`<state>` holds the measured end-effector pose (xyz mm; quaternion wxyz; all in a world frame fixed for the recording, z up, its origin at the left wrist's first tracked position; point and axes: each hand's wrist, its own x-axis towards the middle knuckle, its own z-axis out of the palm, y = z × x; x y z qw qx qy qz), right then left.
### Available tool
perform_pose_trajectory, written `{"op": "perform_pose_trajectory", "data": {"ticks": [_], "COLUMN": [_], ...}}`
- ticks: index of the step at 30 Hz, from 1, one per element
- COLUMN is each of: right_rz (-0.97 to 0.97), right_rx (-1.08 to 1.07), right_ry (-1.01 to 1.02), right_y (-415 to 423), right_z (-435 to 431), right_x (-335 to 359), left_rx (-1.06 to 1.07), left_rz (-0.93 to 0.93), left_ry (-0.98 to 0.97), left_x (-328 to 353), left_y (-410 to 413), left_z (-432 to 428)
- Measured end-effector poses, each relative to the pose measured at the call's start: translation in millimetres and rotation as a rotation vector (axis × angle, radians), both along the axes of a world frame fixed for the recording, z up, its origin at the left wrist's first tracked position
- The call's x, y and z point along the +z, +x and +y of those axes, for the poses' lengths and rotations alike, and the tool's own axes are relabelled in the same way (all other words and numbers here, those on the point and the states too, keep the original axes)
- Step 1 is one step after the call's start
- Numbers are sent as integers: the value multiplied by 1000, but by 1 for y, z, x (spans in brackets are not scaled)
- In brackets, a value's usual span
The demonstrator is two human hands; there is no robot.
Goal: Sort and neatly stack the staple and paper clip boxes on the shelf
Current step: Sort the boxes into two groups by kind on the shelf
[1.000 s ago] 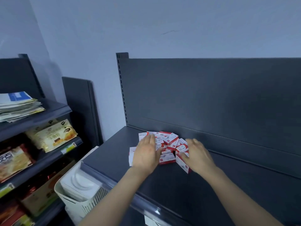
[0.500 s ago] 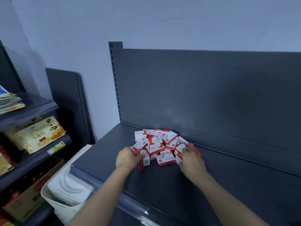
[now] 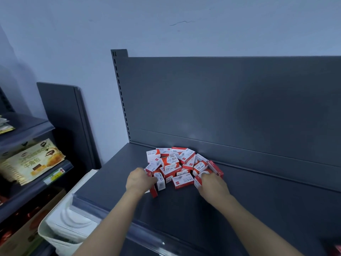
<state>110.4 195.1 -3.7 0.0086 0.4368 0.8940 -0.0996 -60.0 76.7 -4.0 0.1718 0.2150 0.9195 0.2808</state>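
A jumbled heap of several small red-and-white staple and paper clip boxes lies on the dark grey shelf, close to its back panel. My left hand is at the heap's left front, fingers curled around a box standing on end there. My right hand is at the heap's right front, fingers curled over a red-and-white box. One staple box marked 24/6 lies flat between my hands.
The shelf's front lip runs across below my forearms. A white plastic basket stands below left. Further left, another rack holds snack packets. A loose grey panel leans on the wall.
My hands went from lying flat over the heap to curling at its front corners. The view has swung right and closer; boxes now show in the middle.
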Motion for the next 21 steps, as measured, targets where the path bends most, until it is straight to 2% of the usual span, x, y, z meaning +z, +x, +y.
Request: {"op": "perform_pose_trajectory", "data": {"ticks": [5, 11, 14, 17, 21], "right_rz": [6, 136, 203, 252, 275], "right_rx": [-20, -4, -29, -69, -141], "right_ry": [-80, -3, 45, 72, 83], "right_y": [9, 47, 72, 109, 182], "right_z": [-9, -6, 6, 23, 51], "right_x": [8, 44, 64, 78, 83], "left_rx": [-13, -106, -204, -335, -444], "left_rz": [128, 518, 691, 707, 571], "left_ry": [-38, 2, 131, 222, 276], "left_x": [5, 68, 102, 112, 103], "left_y": [5, 2, 31, 82, 163], "left_z": [1, -6, 11, 40, 88]}}
